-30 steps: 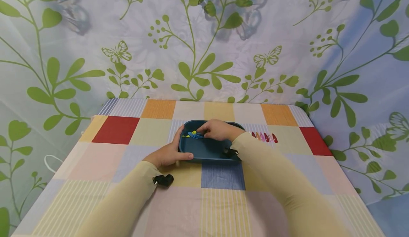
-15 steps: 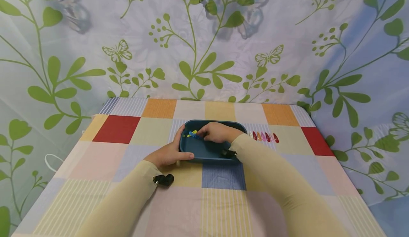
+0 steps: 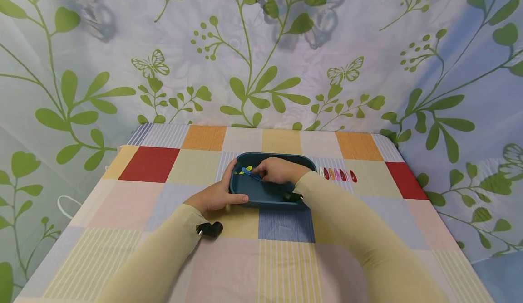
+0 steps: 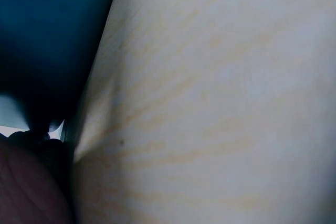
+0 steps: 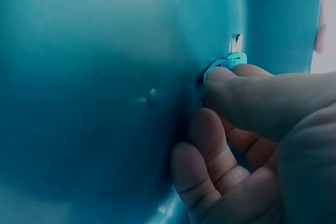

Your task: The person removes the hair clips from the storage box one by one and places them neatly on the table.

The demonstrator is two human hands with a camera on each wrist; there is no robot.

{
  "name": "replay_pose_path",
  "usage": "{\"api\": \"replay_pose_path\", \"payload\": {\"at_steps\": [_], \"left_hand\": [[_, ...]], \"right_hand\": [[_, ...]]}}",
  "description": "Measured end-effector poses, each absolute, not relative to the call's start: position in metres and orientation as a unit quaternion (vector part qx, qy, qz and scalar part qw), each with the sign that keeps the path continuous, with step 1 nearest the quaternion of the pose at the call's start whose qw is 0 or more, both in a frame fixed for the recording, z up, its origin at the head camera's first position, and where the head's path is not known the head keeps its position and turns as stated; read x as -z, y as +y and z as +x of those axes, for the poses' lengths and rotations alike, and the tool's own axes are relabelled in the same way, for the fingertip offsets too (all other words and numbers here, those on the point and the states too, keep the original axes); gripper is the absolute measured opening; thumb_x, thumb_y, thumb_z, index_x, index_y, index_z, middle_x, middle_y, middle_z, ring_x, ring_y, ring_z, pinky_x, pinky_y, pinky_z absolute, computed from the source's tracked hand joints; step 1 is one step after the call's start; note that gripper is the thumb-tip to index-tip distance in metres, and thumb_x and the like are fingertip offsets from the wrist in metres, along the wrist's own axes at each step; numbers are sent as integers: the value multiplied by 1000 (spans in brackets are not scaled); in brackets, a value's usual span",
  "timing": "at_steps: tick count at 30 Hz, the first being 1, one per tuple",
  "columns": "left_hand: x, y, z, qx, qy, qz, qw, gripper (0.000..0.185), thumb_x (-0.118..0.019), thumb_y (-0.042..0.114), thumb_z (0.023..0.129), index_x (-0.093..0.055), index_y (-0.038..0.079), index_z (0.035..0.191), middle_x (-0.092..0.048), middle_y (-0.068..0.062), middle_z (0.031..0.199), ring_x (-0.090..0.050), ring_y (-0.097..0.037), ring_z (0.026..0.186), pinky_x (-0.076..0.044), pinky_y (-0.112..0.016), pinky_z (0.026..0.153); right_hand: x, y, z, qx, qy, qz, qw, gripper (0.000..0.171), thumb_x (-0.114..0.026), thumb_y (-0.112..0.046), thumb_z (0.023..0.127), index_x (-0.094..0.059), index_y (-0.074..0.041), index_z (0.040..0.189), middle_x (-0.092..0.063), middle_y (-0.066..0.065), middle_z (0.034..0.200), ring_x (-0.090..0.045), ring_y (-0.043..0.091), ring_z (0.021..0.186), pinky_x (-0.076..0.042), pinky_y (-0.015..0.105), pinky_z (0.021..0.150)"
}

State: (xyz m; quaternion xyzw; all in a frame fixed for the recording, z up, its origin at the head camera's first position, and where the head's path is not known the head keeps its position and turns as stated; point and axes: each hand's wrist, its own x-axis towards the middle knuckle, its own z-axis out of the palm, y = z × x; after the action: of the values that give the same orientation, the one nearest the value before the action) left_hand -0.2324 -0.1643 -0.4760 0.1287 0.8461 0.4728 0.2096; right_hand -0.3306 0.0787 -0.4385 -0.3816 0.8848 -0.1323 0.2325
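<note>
clips (image 3: 247, 171) in tray (image 3: 265, 193), others (image 3: 338, 174) right
</note>
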Motion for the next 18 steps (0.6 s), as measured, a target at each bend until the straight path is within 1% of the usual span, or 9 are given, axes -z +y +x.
{"api": "replay_pose_path", "payload": {"at_steps": [4,12,18], "left_hand": [[476,-164,-232,-473,846,124,212,125,-79,54,90,20,42,165,-19,-24,172,-48,-44,140,-32,-63,122],[476,-164,-232,-477,843,126,212,124,-80,51,91,20,42,165,-18,-24,172,-44,-44,143,-29,-63,123],[475,-164,-232,-477,844,124,213,125,-80,53,90,20,41,165,-19,-24,172,-46,-44,142,-30,-63,123]], "right_hand": [[441,78,-331,127,886,-379,235,46,-70,-6,99,-67,-16,144,-69,0,105,-56,12,88,-49,27,82],[443,77,-332,119,885,-381,239,46,-72,-7,99,-67,-16,144,-67,-2,98,-55,10,82,-47,25,78],[440,76,-331,114,883,-390,234,43,-72,-10,100,-68,-14,142,-61,-4,82,-53,8,72,-44,23,74]]}}
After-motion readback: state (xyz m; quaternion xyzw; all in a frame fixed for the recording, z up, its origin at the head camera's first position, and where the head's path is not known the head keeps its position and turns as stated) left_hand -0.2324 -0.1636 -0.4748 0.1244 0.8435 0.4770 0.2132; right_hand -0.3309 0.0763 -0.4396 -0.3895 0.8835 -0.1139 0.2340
